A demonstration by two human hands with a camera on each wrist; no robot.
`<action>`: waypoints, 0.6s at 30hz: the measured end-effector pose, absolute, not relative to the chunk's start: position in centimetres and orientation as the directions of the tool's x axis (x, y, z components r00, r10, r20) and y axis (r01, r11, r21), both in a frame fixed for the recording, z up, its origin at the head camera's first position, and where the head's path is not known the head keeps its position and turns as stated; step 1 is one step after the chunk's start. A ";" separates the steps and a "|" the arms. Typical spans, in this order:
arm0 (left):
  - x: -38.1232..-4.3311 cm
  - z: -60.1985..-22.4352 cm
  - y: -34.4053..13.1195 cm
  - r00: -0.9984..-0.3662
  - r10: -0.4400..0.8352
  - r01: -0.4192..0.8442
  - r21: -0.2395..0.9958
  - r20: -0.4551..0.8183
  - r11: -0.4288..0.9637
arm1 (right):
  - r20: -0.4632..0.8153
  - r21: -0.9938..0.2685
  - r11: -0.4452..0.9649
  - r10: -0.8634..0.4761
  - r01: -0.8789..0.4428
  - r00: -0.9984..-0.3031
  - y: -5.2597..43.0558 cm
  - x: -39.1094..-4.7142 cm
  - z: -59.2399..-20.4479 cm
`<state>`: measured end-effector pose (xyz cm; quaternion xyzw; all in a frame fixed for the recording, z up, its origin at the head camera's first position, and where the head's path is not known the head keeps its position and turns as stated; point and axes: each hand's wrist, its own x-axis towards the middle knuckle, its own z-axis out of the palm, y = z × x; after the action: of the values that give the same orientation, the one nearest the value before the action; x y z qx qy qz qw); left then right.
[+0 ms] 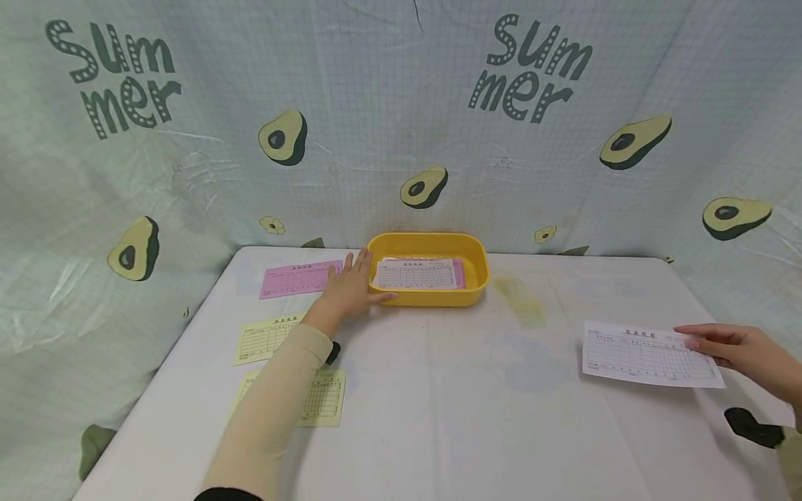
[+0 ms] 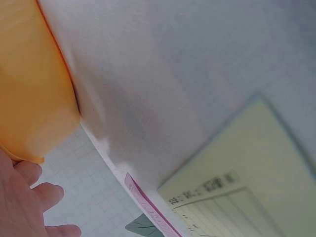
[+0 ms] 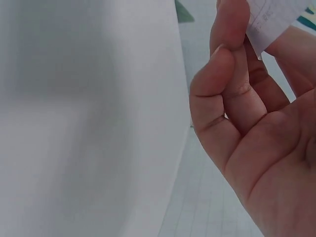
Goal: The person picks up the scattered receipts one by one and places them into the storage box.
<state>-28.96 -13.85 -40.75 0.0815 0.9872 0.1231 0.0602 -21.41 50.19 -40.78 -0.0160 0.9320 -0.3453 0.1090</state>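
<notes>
My left hand (image 1: 348,287) touches the left end of a yellow plastic tray (image 1: 426,298), its fingers spread and the thumb along the front side. The left wrist view shows those fingers (image 2: 47,195) beside the tray's rim (image 2: 39,159). Inside the tray lies a white printed form (image 1: 416,275) over a pink one (image 1: 459,273). At the right, my right hand (image 1: 742,351) pinches the right edge of another white printed form (image 1: 648,358), held slightly above the table. Only a corner of this form (image 3: 271,19) shows in the right wrist view.
On the table's left side lie a pink form (image 1: 294,280), a yellow form (image 1: 260,341) and a second yellow form (image 1: 326,400), partly covered by my left arm. Behind the table (image 1: 476,403) hangs a curtain (image 1: 351,104) with avocado prints. A yellowish stain (image 1: 521,301) marks the tabletop.
</notes>
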 end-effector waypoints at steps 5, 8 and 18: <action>-28.9 -40.7 -13.9 -0.979 0.177 0.147 0.253 -0.100 0.956 | -0.125 -0.694 0.720 -0.148 -0.020 -0.981 49.2 -22.4 -40.4; -28.8 -40.6 -13.8 -0.979 0.176 0.145 0.251 -0.104 0.957 | -0.099 -0.725 0.687 -0.166 -0.043 -0.981 48.5 -23.0 -40.3; -28.7 -40.5 -13.8 -0.979 0.174 0.144 0.246 -0.106 0.958 | -0.076 -0.790 0.612 -0.166 -0.042 -0.983 46.7 -24.9 -40.0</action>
<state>-28.74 -13.75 -40.47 0.0806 0.9875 0.1194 0.0634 -24.87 46.69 -39.99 -0.0583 0.8950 -0.4365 0.0708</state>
